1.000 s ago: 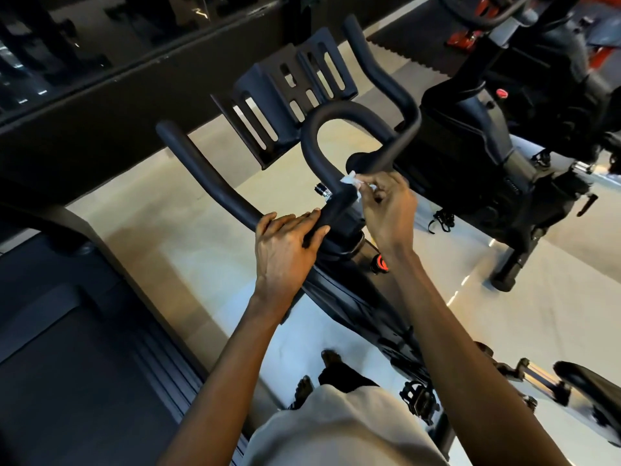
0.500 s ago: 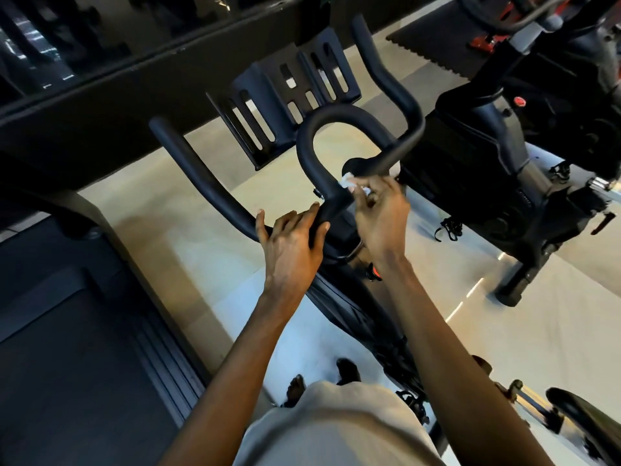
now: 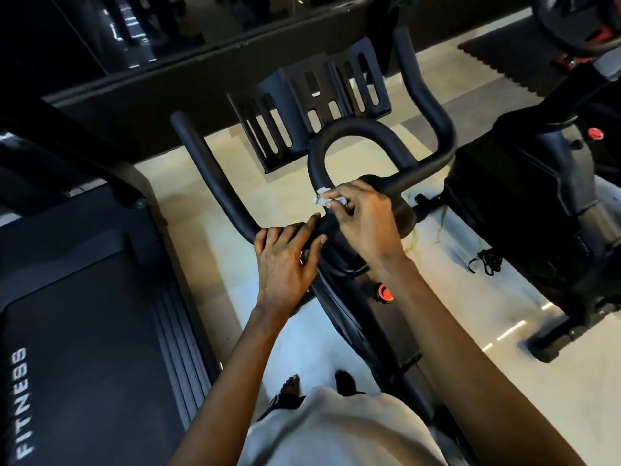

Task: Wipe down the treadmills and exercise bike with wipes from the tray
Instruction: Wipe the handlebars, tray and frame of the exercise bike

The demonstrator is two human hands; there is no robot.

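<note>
"What has the right grip got?"

"The right grip [image 3: 366,223] still pinches the crumpled wipe [image 3: 322,196] between thumb and fingertips. It presses the wipe on the near leg of the exercise bike handlebar [image 3: 356,129] loop, much as half a second ago."

"And the left grip?"

"The left grip [image 3: 285,264] stays curled round the bar, just below-left of the wipe. The treadmill deck [image 3: 84,331], left of both grips, shows more now."

Pale tiled floor [image 3: 554,398] had the treadmill [image 3: 84,331] on the left, the exercise bike [image 3: 356,132] standing mid-room, another bike [image 3: 537,203] on the right, plus a black strap [image 3: 487,264] lying loose beside that one.
</note>
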